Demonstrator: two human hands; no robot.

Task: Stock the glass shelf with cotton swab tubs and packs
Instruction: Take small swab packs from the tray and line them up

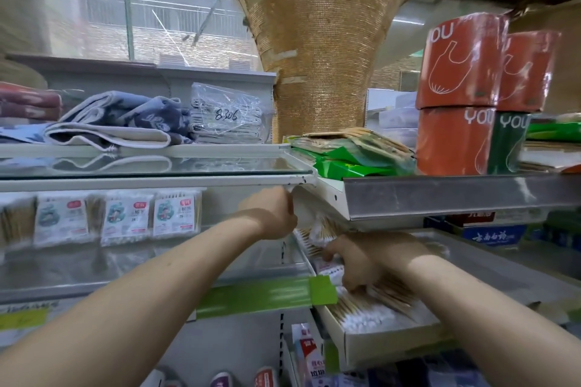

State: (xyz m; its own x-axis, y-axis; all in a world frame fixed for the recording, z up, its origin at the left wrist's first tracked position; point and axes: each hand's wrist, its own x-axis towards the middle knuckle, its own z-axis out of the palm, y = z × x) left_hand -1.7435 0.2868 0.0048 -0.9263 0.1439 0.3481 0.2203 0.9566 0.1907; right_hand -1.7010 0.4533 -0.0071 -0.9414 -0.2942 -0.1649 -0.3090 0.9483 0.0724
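Right hand (371, 261) is curling its fingers round a swab pack (396, 297) in the open box (377, 345), sticks running 10-to-4 o'clock. Left hand (272, 214) is reaching toward 3 o'clock; cannot tell its grip. Glass shelf (125, 270) is lying at 9 o'clock, nearer the left hand.

swab packs (125, 218) under glass shelf (157, 168), left; swab box (377, 324) lower right; towels (119, 122) on top of shelf.

Under the right hand's (374, 261) fingers (355, 287) lie white-tipped, tan-stemmed cotton swabs (371, 319). Just left of them is a bright green plastic shelf strip (261, 292). Left of the left hand's (270, 214) fingers are clear flat swab packs (125, 218) with white labels, red badges and teal pictures.
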